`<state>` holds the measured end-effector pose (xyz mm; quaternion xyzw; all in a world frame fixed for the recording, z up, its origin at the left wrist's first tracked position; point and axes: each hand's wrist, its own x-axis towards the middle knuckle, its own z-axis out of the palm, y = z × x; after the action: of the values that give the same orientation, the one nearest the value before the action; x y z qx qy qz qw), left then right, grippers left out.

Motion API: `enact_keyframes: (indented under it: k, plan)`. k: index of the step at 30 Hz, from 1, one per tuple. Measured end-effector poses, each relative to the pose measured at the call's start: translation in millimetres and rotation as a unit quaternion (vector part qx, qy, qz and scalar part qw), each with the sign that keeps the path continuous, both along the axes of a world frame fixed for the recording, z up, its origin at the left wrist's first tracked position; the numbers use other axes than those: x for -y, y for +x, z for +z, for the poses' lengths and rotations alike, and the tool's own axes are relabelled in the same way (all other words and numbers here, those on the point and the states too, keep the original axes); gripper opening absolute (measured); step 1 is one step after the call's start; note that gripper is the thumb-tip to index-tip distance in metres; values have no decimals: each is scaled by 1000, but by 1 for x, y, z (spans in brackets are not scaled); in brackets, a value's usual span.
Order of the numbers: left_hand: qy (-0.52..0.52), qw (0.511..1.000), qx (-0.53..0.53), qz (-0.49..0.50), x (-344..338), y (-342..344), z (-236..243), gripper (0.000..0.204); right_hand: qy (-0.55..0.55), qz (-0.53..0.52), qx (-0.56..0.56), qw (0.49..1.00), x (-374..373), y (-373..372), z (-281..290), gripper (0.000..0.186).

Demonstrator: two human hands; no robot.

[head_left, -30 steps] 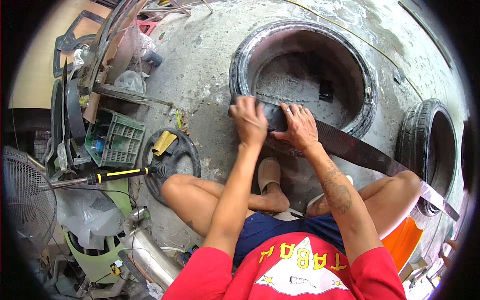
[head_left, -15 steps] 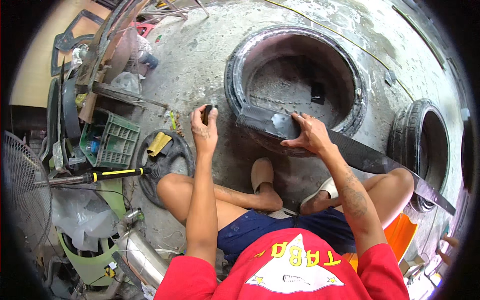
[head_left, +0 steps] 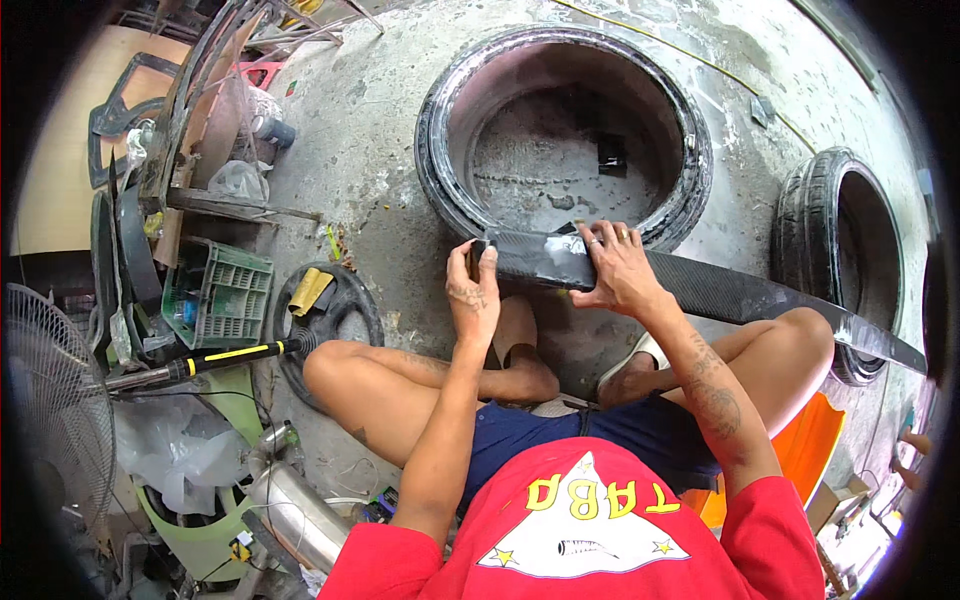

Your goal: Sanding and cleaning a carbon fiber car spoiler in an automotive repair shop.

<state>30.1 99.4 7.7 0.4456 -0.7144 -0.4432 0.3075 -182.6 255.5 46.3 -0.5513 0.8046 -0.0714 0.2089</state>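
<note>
The large round black rubber tyre (head_left: 432, 140) lies on its side on the grey concrete floor (head_left: 370, 130). A long, tapering, dark carbon-patterned strip (head_left: 715, 290) rests across its near rim and runs off to the right of it, toward a 2nd black tyre (head_left: 800, 220) standing on edge. At the strip's left end, just by the tyre's near rim, the left grip (head_left: 473, 300) pinches a small dark block (head_left: 477, 246). The right grip (head_left: 622, 265) clasps the strip, fingers above, thumb below. Left of the large tyre sits a green slatted plastic crate (head_left: 235, 300).
</note>
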Motion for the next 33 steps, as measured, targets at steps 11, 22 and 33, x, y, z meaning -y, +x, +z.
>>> enact_keyframes:
  k: [11, 22, 33]
  plan:
    - [-147, 982, 103, -55, -5, 13, 46, 36, 89, 38, 35, 995, 20, -13, -26, 115]
    - [-124, 976, 150, -101, 16, 4, 62, 36, 63, 71, -51, 994, 8, 17, -37, 132]
    - [-247, 943, 187, -123, 7, -26, 12, 27, -44, 43, -77, 995, 4, 16, -44, 120]
